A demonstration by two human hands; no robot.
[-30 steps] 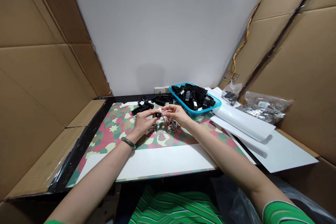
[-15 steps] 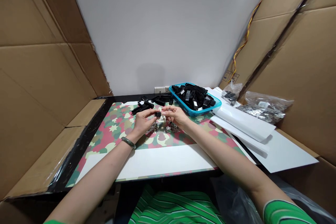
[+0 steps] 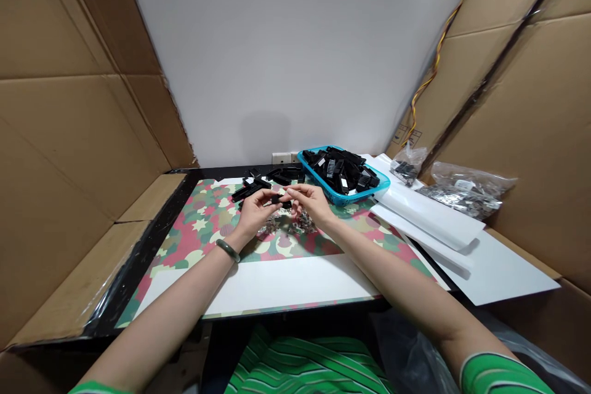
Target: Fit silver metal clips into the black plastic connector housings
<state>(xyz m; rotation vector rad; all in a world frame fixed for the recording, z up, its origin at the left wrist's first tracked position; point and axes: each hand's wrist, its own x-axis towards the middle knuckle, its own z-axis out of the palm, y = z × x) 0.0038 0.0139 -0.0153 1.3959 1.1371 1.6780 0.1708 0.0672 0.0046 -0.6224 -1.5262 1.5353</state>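
A small black plastic connector housing [image 3: 281, 199] is held in front of me, between the fingertips of both hands. My left hand [image 3: 254, 212], with a dark green bangle [image 3: 228, 250] on its wrist, pinches the housing's left end. My right hand [image 3: 312, 204] reaches in from the other side, its fingertips at the right end. Just below the hands lies a loose pile of small metal parts [image 3: 287, 225] on a camouflage-patterned mat [image 3: 203, 225]. Loose black connector housings [image 3: 252, 188] lie beyond my left hand.
A turquoise basket [image 3: 364, 194] full of black housings stands behind my right hand. White sheets [image 3: 427, 212] lie to the right, beside plastic bags of metal parts [image 3: 462, 194] and black pieces [image 3: 406, 169]. Cardboard panels [image 3: 69, 104] line both sides.
My hands have drawn closer together. The fingers of my right hand have come in to the black housing, which now sits between both hands.
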